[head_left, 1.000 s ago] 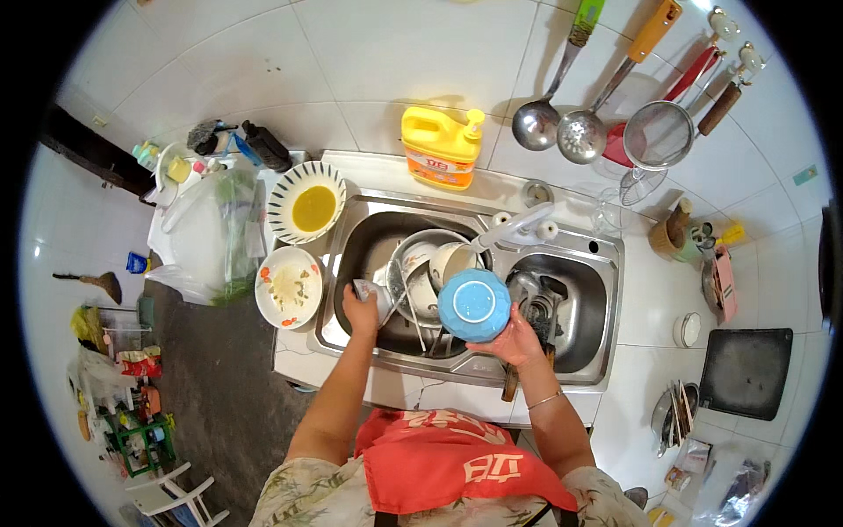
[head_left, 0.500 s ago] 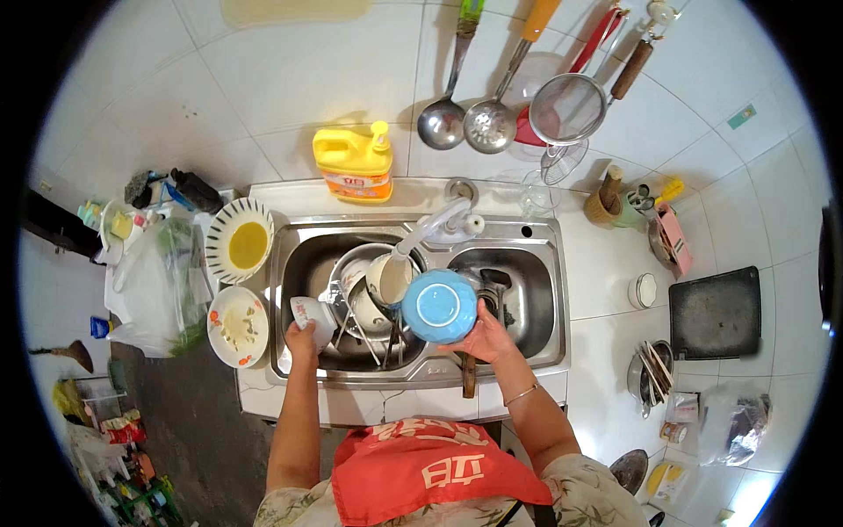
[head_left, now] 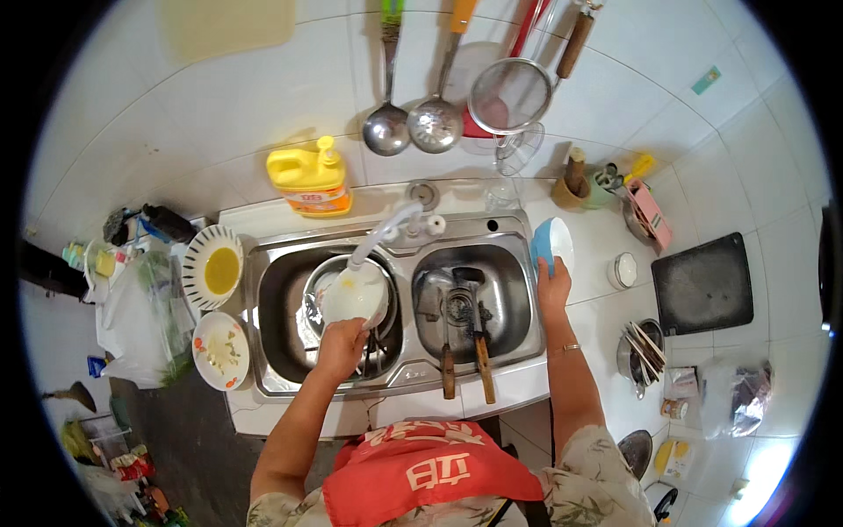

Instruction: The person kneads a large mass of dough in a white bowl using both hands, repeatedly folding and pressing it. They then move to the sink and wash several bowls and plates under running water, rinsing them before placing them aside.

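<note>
My left hand (head_left: 344,342) grips a white bowl (head_left: 356,299) by its near rim, under the white faucet (head_left: 383,230) over the left basin. Inside the bowl are some yellowish bits. Below it, a metal pot (head_left: 313,283) and other dishes fill part of that basin, mostly hidden by the bowl. Out to the right, my right hand (head_left: 553,285) is closed on a blue bowl (head_left: 544,246) with a white inside, tilted on its side at the counter beyond the right basin. Two long-handled utensils (head_left: 481,342) lean in the right basin (head_left: 518,334), handles over the near edge.
Left of the sink sit a striped plate (head_left: 204,299) with yellow liquid and a plate (head_left: 205,373) with food scraps. A yellow detergent jug (head_left: 307,202) stands behind. On the right are a white jar (head_left: 623,270), a black board (head_left: 704,284) and a pot of chopsticks (head_left: 629,360).
My right hand has carried the blue bowl from above the sink's middle to the right counter. My left hand has brought the white bowl rightward under the faucet. The whole view has shifted.
</note>
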{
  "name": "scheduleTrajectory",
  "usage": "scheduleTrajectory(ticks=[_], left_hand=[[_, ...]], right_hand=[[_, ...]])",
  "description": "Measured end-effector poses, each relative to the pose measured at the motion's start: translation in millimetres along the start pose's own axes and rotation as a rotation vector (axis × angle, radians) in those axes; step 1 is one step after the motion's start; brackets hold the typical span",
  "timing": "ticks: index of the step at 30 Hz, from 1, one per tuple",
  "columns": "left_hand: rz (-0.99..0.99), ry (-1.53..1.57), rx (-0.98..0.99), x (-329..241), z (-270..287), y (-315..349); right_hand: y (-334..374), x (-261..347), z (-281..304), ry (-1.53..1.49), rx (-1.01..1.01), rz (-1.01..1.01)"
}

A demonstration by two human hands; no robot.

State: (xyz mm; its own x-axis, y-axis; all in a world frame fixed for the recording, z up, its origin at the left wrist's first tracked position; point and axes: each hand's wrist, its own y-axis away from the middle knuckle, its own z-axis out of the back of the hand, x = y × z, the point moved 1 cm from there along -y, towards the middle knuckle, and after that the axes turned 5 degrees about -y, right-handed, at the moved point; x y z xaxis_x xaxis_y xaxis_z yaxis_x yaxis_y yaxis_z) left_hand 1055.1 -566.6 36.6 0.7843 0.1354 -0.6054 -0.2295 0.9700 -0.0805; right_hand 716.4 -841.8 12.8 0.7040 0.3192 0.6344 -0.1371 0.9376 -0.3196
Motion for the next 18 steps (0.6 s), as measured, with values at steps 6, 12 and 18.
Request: scheduleTrajectory(ticks=[6, 12, 18], left_hand=[[-0.307, -0.167, 0.123, -29.7, -22.6, -9.8], [-0.548, -0.207, 0.184, -75.8, -59.3, -49.1], [-0.676, -0.181, 0.185, -123.3, -86.7, -95.0]], right_hand=[[-19.0, -47.5, 3.5, 0.584, 0.013, -0.034], [-24.8, -68.6, 6.8, 0.645, 0.124, -0.185], [-37.5, -74.8, 5.5, 0.685, 0.102, -0.183]])
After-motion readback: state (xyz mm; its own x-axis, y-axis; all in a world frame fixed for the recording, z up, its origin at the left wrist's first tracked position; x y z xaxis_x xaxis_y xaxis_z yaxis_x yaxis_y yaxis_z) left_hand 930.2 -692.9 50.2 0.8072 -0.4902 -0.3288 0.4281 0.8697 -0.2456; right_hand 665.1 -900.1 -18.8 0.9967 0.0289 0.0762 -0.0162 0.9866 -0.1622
